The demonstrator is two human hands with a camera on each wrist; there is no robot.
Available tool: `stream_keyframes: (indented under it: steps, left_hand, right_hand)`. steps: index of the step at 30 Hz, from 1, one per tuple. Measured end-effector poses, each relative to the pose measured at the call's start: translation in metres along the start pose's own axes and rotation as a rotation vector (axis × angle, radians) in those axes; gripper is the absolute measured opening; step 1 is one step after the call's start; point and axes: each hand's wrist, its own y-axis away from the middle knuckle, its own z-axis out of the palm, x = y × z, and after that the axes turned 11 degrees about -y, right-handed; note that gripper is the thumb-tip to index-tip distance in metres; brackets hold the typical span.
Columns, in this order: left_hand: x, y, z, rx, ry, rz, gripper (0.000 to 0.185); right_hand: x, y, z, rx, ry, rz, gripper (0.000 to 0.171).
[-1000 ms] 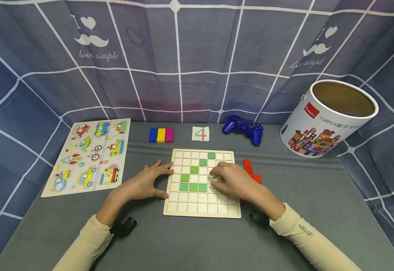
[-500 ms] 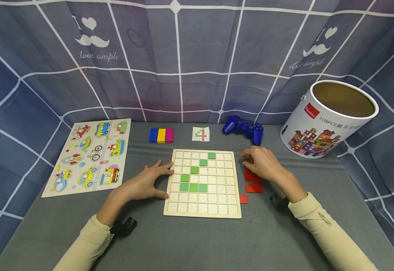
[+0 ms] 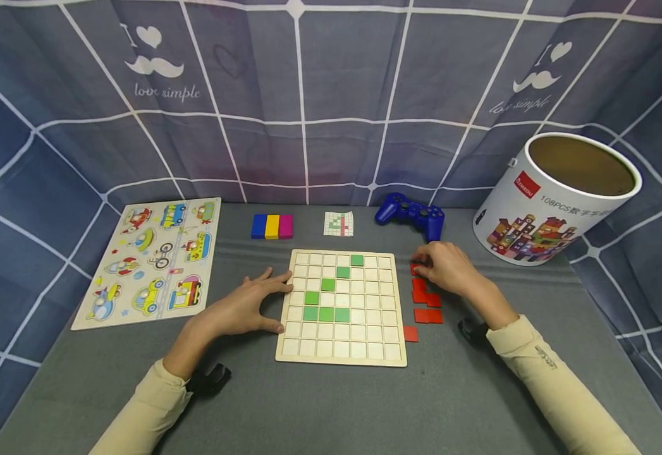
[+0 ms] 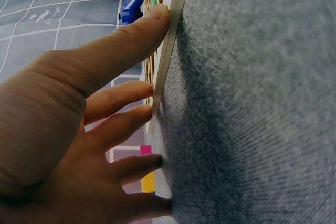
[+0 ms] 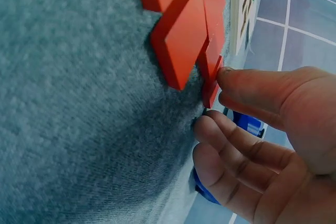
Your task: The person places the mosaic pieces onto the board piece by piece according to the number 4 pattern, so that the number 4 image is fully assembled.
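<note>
A square wooden grid board (image 3: 365, 347) lies in the middle of the table, with several green tiles (image 3: 326, 313) set in its cells. My left hand (image 3: 245, 306) rests spread at the board's left edge; in the left wrist view its thumb (image 4: 152, 19) presses the rim. Off the board's right side, my right hand (image 3: 449, 270) has its fingertips on the farthest red tile (image 3: 414, 269). Up close in the right wrist view, thumb and forefinger pinch that red tile (image 5: 210, 94). Several other red tiles (image 3: 420, 297) lie flat nearer to me.
Behind the board are blue, yellow and pink blocks (image 3: 272, 227), a small pattern card (image 3: 339, 224) and a blue game controller (image 3: 410, 215). A picture puzzle board (image 3: 154, 265) lies left. At the back right stands a large white tub (image 3: 535, 208).
My right hand has left the board and gone right to the red tiles, where it now holds the farthest one. My left hand stays at the board's edge.
</note>
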Motion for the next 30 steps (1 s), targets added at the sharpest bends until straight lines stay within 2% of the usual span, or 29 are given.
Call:
stream_keyframes:
  steps: [10,18,24,30]
  left_hand:
    - [0.001,0.0,-0.001,-0.005,-0.004,-0.01,0.078]
    - [0.001,0.001,-0.002,-0.004,0.001,-0.01,0.078]
    - [0.001,0.0,-0.001,-0.001,0.002,-0.01,0.077]
    - [0.001,0.0,-0.001,-0.007,0.004,-0.014,0.078]
  right_hand:
    - [-0.003,0.003,-0.002,-0.039,0.025,-0.02,0.024]
    - [-0.004,0.001,-0.001,-0.026,0.025,-0.023,0.02]
    - [-0.019,-0.004,0.003,0.013,0.018,-0.07,0.02]
    - [-0.04,-0.01,0.017,-0.005,-0.003,-0.146,0.022]
